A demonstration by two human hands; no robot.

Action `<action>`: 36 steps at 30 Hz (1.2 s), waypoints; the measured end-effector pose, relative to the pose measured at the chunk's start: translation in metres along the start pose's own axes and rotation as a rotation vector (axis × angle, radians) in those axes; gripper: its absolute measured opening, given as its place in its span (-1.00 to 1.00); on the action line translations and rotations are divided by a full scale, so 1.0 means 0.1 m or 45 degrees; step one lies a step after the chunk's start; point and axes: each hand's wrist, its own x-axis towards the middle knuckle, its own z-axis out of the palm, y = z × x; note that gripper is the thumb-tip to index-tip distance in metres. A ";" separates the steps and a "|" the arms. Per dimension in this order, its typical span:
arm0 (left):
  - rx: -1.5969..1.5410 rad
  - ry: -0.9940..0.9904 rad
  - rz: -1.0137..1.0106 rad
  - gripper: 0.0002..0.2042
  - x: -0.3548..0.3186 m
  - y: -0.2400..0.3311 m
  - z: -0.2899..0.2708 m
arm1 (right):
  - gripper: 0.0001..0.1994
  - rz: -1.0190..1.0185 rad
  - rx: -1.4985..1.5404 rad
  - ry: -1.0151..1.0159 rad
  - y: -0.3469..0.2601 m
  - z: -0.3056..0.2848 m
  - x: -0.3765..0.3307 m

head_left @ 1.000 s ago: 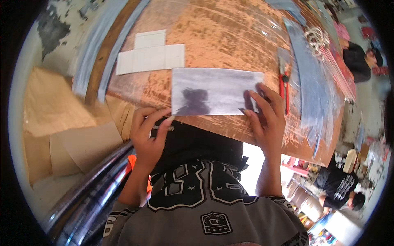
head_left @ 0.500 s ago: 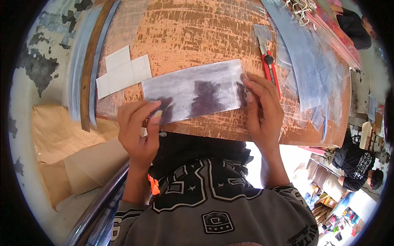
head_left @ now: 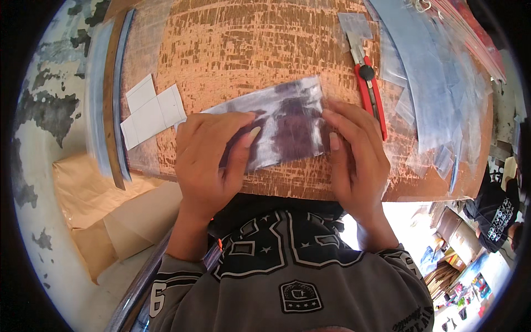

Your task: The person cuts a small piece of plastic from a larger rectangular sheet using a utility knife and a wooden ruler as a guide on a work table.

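Silvery sheet (head_left: 290,119) lies spread on the table (head_left: 249,50), left hand (head_left: 210,155) over its left part, right hand (head_left: 359,146) at its right edge, fingers narrowly parted, grip unclear. Laying-out appears done; remaining handling cannot be told. Red cutter (head_left: 369,91) lies untouched.

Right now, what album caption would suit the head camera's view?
Left hand and right hand at a shiny sheet, between a white card and a red cutter.

On the table (head_left: 249,33), the sheet (head_left: 290,122) is lying between left hand (head_left: 210,152) at eight o'clock and right hand (head_left: 357,149) at four; a card (head_left: 152,113) is lying at nine, a wooden strip (head_left: 113,94) beyond; a cutter (head_left: 369,84) at two, plastic film (head_left: 426,77) beyond.
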 end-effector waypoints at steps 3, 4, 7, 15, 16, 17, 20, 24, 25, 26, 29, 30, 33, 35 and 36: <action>0.013 0.010 -0.020 -0.80 0.03 -0.03 -0.01 | -0.65 -0.016 -0.006 -0.012 0.02 0.00 0.00; 0.017 0.014 -0.029 -0.80 0.04 -0.03 -0.01 | -0.64 -0.020 -0.004 -0.014 0.03 0.01 0.00; -0.018 0.043 -0.026 -0.78 0.07 -0.09 0.02 | -0.63 -0.027 -0.018 -0.030 0.05 0.02 0.00; -0.082 0.118 0.067 -0.73 0.19 -0.17 0.01 | -0.65 0.007 -0.074 -0.060 0.00 0.02 0.03; -0.091 0.129 0.068 -0.73 0.20 -0.19 0.00 | -0.65 0.014 -0.081 -0.057 -0.01 0.03 0.04; -0.105 0.141 0.059 -0.72 0.20 -0.22 -0.01 | -0.65 0.022 -0.087 -0.054 -0.01 0.04 0.04; -0.135 0.170 0.049 -0.71 0.19 -0.27 -0.04 | -0.66 0.031 -0.101 -0.044 -0.01 0.06 0.03; -0.136 0.198 0.074 -0.71 0.18 -0.35 -0.10 | -0.70 0.062 -0.147 -0.039 -0.05 0.07 0.03; -0.131 0.212 0.076 -0.71 0.18 -0.36 -0.12 | -0.71 0.065 -0.150 -0.031 -0.04 0.08 0.03; -0.127 0.227 0.077 -0.72 0.17 -0.38 -0.13 | -0.71 0.067 -0.154 -0.024 -0.03 0.08 0.02; -0.141 0.310 0.052 -0.74 0.14 -0.43 -0.16 | -0.71 0.081 -0.153 -0.005 -0.04 0.09 0.01; -0.155 0.350 0.045 -0.74 0.13 -0.46 -0.19 | -0.70 0.085 -0.151 0.000 -0.05 0.09 0.02; -0.161 0.485 -0.027 -0.76 0.05 -0.53 -0.29 | -0.69 0.051 -0.190 -0.020 -0.07 0.09 0.03; -0.170 0.604 -0.078 -0.77 0.01 -0.61 -0.42 | -0.70 0.030 -0.158 0.026 0.02 0.13 -0.03; -0.102 0.669 -0.084 -0.76 -0.02 -0.69 -0.47 | -0.70 0.034 -0.175 0.012 0.02 0.10 -0.05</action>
